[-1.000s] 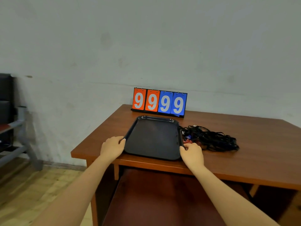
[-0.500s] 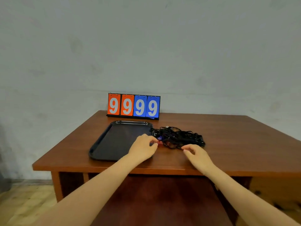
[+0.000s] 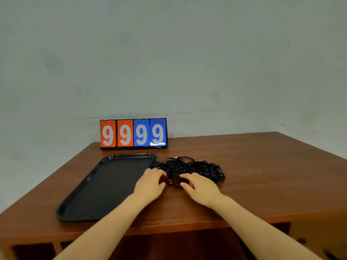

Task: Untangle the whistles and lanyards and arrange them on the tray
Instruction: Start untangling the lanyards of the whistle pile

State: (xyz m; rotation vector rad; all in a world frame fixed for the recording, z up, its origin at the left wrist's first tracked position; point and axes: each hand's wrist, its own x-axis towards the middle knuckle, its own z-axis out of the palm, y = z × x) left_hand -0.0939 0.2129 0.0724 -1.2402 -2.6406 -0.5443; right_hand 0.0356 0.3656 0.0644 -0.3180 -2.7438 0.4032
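A: Where is the work located?

B: The tangle of lanyards (image 3: 195,168) is lying on the table (image 3: 272,175), just to the right of the tray (image 3: 80,194) and touching its far right corner. Nothing is seen on the tray yet. A dark reddish whistle (image 3: 171,181) is visible at the near edge of the tangle, between the two hands.

A: How are the hands set?

B: The left hand (image 3: 150,185) is curled at the tangle's near left edge, fingers bent around the whistle or the cord beside it. Which of the two is gripped cannot be told; the fingertips are hidden. The right hand (image 3: 201,186) is also bent, its fingertips at the whistle from the right. A pinch is judged likely, but true contact is not resolved in the blur.

A: How should the step be done well?

B: It is judged that one whistle should be isolated first and its cord traced back through the loops. The bulk of the tangle should be held down while the cord is fed out slack. Hard pulling is to be avoided, since knots would probably be tightened. Each freed piece should then be laid flat on the tray, apart from the others.
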